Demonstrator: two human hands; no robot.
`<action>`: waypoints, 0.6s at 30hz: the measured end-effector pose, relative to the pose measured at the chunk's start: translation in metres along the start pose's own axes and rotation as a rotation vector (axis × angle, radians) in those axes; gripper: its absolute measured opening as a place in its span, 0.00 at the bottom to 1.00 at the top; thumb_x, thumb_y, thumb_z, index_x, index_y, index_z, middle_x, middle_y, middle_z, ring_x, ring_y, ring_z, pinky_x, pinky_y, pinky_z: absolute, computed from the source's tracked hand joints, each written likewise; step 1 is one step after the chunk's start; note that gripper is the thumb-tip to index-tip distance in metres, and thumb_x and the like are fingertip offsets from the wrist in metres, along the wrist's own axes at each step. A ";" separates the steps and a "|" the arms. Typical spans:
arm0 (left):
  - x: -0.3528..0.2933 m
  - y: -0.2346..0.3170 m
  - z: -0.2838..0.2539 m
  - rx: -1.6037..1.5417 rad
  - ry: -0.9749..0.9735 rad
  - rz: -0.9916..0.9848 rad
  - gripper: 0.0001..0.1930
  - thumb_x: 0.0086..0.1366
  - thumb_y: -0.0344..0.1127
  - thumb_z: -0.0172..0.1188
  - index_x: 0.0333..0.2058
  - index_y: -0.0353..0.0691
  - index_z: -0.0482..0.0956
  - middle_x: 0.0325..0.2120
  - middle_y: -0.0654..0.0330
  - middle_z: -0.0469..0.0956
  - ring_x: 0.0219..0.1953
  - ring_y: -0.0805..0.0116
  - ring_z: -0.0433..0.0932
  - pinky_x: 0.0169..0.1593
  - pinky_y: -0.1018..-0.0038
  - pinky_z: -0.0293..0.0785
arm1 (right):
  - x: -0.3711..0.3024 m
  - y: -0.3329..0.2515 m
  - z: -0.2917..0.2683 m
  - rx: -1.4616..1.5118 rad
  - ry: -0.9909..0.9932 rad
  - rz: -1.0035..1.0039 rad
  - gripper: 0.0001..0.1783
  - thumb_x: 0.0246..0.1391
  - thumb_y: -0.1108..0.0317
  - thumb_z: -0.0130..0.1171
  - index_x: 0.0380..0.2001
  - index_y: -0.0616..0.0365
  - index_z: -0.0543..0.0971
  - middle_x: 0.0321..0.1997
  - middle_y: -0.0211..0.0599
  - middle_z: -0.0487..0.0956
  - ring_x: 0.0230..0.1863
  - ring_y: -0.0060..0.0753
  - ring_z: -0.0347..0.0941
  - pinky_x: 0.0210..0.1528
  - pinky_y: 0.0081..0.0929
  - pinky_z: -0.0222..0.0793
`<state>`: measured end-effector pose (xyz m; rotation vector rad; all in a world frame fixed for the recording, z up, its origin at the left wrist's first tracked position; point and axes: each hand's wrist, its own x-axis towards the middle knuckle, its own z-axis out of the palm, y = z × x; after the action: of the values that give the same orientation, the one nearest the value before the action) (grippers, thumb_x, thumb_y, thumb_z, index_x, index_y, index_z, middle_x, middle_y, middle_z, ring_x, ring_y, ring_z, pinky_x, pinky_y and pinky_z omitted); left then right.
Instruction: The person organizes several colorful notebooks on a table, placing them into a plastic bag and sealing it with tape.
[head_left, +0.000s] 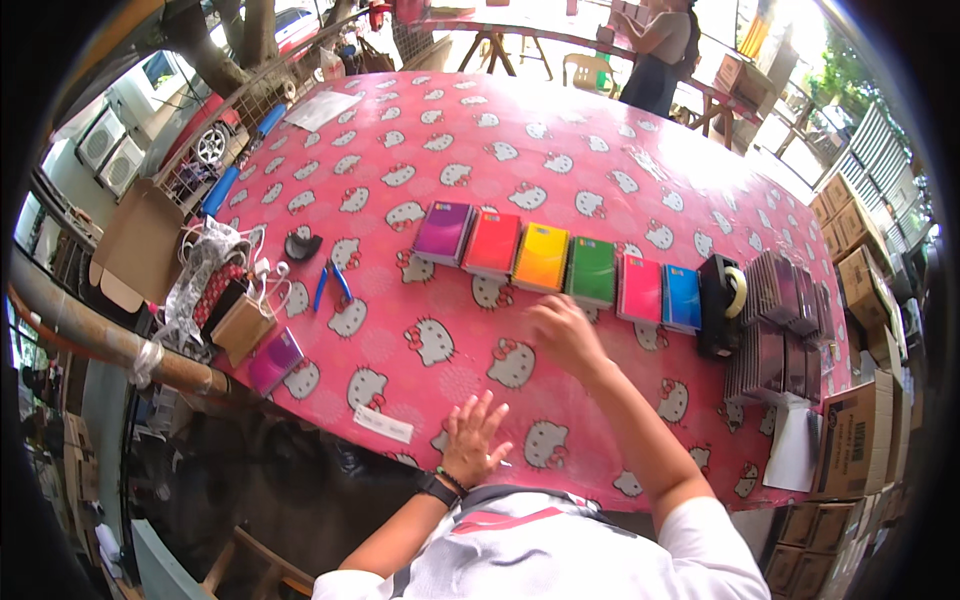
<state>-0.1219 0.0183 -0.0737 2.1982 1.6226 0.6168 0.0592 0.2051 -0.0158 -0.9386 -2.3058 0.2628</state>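
Several small spiral notebooks lie in a row across the table: a purple notebook (pixel 442 232), a red notebook (pixel 491 243), a yellow notebook (pixel 541 256), a green notebook (pixel 591 271), a pink notebook (pixel 639 289) and a blue notebook (pixel 681 298). Just below the yellow and green ones is my right hand (pixel 563 335), its fingers loosely bent and nothing visible in them. My left hand (pixel 473 437) rests flat near the front edge, fingers spread, holding nothing. To its left lies a white paper strip (pixel 383 424).
Right of the row stand a black tape dispenser (pixel 719 305) and stacked dark notebooks (pixel 765 362). Blue-handled pliers (pixel 331 285) and another purple notebook (pixel 275 361) lie left. Cardboard boxes (pixel 858 437) flank the right edge. A person (pixel 658 50) stands beyond the pink-covered table (pixel 590 420).
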 end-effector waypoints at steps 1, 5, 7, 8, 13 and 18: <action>0.002 -0.006 -0.004 -0.010 0.008 0.040 0.33 0.54 0.49 0.60 0.58 0.52 0.63 0.61 0.53 0.54 0.63 0.51 0.52 0.62 0.52 0.46 | 0.032 0.001 0.027 -0.036 -0.075 0.000 0.16 0.39 0.71 0.58 0.37 0.56 0.75 0.40 0.41 0.72 0.46 0.45 0.67 0.46 0.38 0.67; 0.006 -0.026 -0.007 -0.047 -0.017 0.093 0.29 0.53 0.50 0.61 0.54 0.53 0.69 0.61 0.54 0.57 0.62 0.54 0.54 0.60 0.57 0.51 | 0.151 -0.019 0.110 -0.243 -0.261 0.039 0.22 0.46 0.63 0.57 0.48 0.45 0.73 0.54 0.41 0.63 0.55 0.44 0.60 0.46 0.42 0.67; 0.005 -0.024 -0.009 -0.017 -0.023 0.109 0.28 0.53 0.51 0.61 0.52 0.54 0.71 0.60 0.55 0.58 0.61 0.56 0.55 0.58 0.60 0.53 | 0.183 -0.018 0.136 -0.373 -0.356 0.035 0.22 0.46 0.62 0.57 0.49 0.40 0.73 0.55 0.40 0.61 0.55 0.45 0.59 0.46 0.46 0.67; 0.006 -0.028 -0.011 -0.017 -0.016 0.104 0.28 0.52 0.52 0.61 0.53 0.54 0.71 0.60 0.56 0.58 0.61 0.57 0.55 0.58 0.60 0.53 | 0.194 -0.018 0.148 -0.439 -0.436 0.028 0.22 0.46 0.62 0.57 0.48 0.39 0.73 0.55 0.40 0.61 0.54 0.46 0.59 0.45 0.48 0.67; 0.006 -0.029 -0.011 -0.047 -0.076 0.071 0.27 0.53 0.51 0.60 0.53 0.55 0.71 0.61 0.57 0.57 0.62 0.58 0.54 0.59 0.62 0.53 | 0.203 0.002 0.168 -0.434 -0.250 -0.077 0.18 0.47 0.67 0.52 0.45 0.46 0.75 0.50 0.44 0.65 0.43 0.49 0.68 0.34 0.44 0.73; 0.028 -0.022 -0.025 -0.222 0.015 0.073 0.29 0.52 0.48 0.63 0.52 0.44 0.70 0.60 0.50 0.57 0.62 0.50 0.53 0.60 0.54 0.53 | 0.195 0.050 0.073 -0.023 0.216 0.003 0.13 0.41 0.76 0.59 0.35 0.57 0.74 0.36 0.39 0.75 0.36 0.33 0.73 0.31 0.31 0.72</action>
<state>-0.1455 0.0522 -0.0600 2.1016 1.4113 0.7942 -0.0657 0.3791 0.0001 -0.9337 -2.1137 0.1296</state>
